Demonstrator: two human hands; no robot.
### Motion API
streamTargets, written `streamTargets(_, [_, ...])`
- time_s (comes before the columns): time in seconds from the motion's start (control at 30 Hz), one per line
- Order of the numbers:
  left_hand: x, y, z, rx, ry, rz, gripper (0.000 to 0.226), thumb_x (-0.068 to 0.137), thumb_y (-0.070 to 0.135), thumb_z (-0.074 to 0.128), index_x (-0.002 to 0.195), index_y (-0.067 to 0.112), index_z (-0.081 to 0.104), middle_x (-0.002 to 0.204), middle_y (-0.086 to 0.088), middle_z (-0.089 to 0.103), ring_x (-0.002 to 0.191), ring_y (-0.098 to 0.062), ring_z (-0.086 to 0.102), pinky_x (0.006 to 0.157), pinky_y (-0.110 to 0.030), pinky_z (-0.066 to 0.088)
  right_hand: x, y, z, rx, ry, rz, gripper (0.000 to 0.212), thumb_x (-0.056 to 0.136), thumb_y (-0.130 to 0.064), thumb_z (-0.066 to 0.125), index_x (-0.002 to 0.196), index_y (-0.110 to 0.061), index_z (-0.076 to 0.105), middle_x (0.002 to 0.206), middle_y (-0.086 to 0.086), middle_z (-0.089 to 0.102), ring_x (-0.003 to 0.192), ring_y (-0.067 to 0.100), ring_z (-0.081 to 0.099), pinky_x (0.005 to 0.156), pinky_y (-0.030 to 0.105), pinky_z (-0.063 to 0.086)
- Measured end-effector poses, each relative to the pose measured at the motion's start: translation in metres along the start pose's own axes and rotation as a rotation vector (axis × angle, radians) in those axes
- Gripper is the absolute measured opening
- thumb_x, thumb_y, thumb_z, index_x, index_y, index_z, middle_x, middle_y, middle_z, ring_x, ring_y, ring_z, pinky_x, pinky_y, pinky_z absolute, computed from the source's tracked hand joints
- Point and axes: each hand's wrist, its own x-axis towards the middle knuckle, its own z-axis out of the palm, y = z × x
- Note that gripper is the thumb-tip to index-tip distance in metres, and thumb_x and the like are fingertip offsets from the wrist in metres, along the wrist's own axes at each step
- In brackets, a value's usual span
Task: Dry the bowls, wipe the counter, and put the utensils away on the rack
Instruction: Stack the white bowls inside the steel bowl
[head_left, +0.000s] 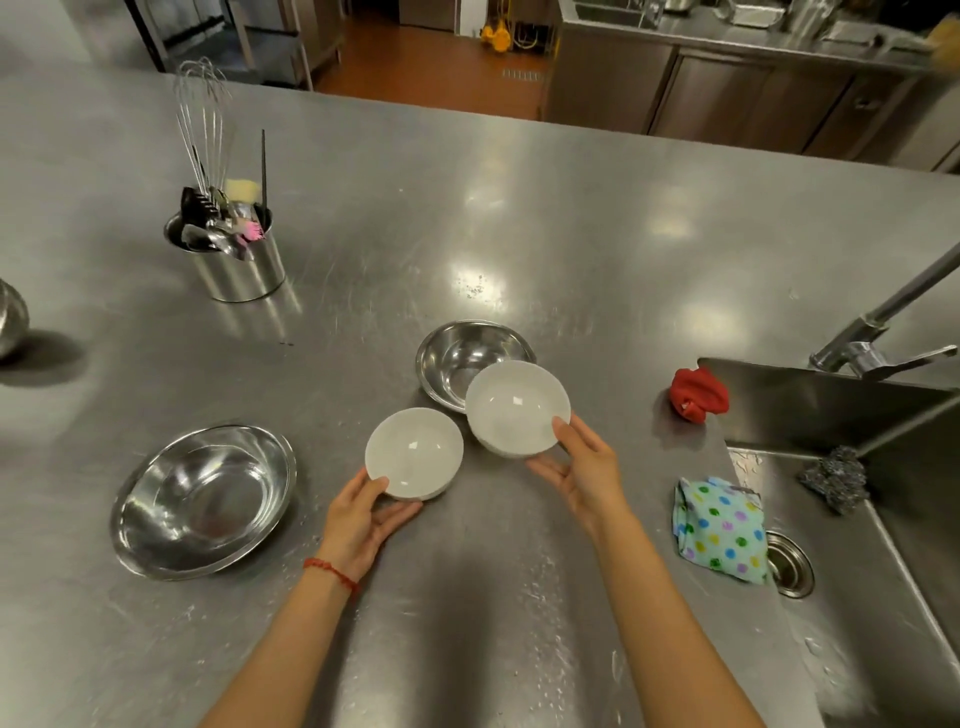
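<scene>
Two white bowls are held above the steel counter (571, 249). My left hand (363, 514) holds the left white bowl (414, 453), thumb on its near rim and fingers under it. My right hand (582, 467) holds the right white bowl (517, 408) the same way, slightly higher and tilted. Behind that bowl sits a small steel bowl (460, 351). A larger steel bowl (202, 499) rests at the left. A steel canister (241, 270) at the back left holds a whisk and several utensils. A polka-dot cloth (719, 527) lies by the sink edge.
The sink (857, 597) with its tap (878, 322) fills the right side, with a steel scourer (834, 478) on its ledge. A red cloth (696, 392) lies bunched near the sink corner. Another steel bowl (10, 317) shows at the far left edge. Water drops dot the near counter.
</scene>
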Motion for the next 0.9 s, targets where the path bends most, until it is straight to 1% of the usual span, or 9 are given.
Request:
streamTargets(0.07, [0.002,0.006,0.003,-0.008,0.013,0.017,0.036,0.09,0.001,0.045,0.125,0.009,0.047,0.105,-0.015,0.059,0.064,-0.03,0.071,0.055,-0.032,0.06,0.021,-0.012,0.011,0.016,-0.01,0.01,0.042,0.087,-0.013,0.061,0.127,-0.008,0.052,0.123,0.01,0.058,0.097,0.033,0.064,0.06,0.031,0.06])
streamTargets(0.13, [0.005,0.015,0.006,-0.005,0.02,0.039,0.034,0.09,0.001,0.045,0.122,0.012,0.05,0.105,-0.013,0.06,0.065,-0.029,0.071,0.056,-0.031,0.06,0.041,-0.021,0.023,0.026,-0.03,0.014,0.043,0.087,-0.012,0.061,0.129,-0.007,0.05,0.121,0.012,0.058,0.083,0.026,0.067,0.064,0.032,0.06])
streamTargets(0.2, [0.007,0.024,0.01,-0.01,0.022,0.061,0.031,0.091,0.002,0.045,0.119,0.014,0.052,0.107,-0.012,0.059,0.065,-0.029,0.071,0.056,-0.029,0.059,0.061,-0.026,0.033,0.024,-0.038,0.031,0.046,0.088,-0.011,0.06,0.132,-0.005,0.047,0.122,0.014,0.058,0.079,0.026,0.067,0.07,0.035,0.058])
streamTargets(0.27, [0.011,0.034,0.015,-0.003,0.02,0.088,0.032,0.091,0.002,0.045,0.12,0.013,0.051,0.111,-0.011,0.058,0.066,-0.027,0.071,0.057,-0.03,0.06,0.081,-0.027,0.043,-0.004,-0.037,0.057,0.044,0.088,-0.01,0.059,0.13,-0.004,0.048,0.126,0.019,0.056,0.093,0.032,0.065,0.076,0.039,0.055])
streamTargets(0.37, [0.018,0.049,0.024,0.029,0.03,0.124,0.032,0.091,0.002,0.046,0.122,0.01,0.051,0.111,-0.007,0.058,0.067,-0.023,0.071,0.061,-0.033,0.06,0.103,-0.026,0.058,-0.079,-0.044,0.07,0.038,0.089,-0.01,0.058,0.126,-0.008,0.053,0.124,0.014,0.054,0.114,0.034,0.055,0.072,0.035,0.054])
streamTargets(0.47, [0.026,0.061,0.034,0.025,0.029,0.129,0.031,0.091,0.002,0.047,0.12,0.012,0.052,0.105,-0.003,0.06,0.066,-0.024,0.071,0.058,-0.032,0.06,0.119,-0.019,0.068,-0.138,-0.025,0.088,0.04,0.089,-0.008,0.057,0.129,-0.008,0.052,0.116,0.008,0.051,0.108,0.027,0.054,0.077,0.039,0.053])
streamTargets(0.63, [0.047,0.074,0.047,0.037,0.005,0.112,0.032,0.091,0.002,0.048,0.121,0.011,0.052,0.105,-0.005,0.06,0.064,-0.026,0.071,0.057,-0.033,0.06,0.138,-0.011,0.077,-0.255,0.047,0.107,0.04,0.088,-0.007,0.059,0.128,-0.006,0.051,0.119,0.012,0.055,0.112,0.033,0.056,0.076,0.041,0.054])
streamTargets(0.8, [0.065,0.082,0.062,0.068,-0.014,0.077,0.032,0.089,0.003,0.051,0.12,0.012,0.052,0.112,-0.01,0.057,0.064,-0.029,0.07,0.052,-0.03,0.059,0.145,-0.009,0.077,-0.435,0.1,0.074,0.03,0.089,-0.008,0.058,0.118,-0.005,0.059,0.098,0.009,0.057,0.089,0.031,0.059,0.064,0.036,0.056])
streamTargets(0.9, [0.072,0.085,0.071,0.085,-0.037,0.063,0.027,0.089,0.003,0.052,0.114,0.012,0.053,0.118,-0.013,0.055,0.065,-0.031,0.07,0.051,-0.031,0.059,0.147,-0.008,0.073,-0.609,0.138,-0.002,0.021,0.087,-0.009,0.061,0.106,-0.002,0.065,0.072,0.006,0.058,0.063,0.021,0.057,0.051,0.031,0.058])
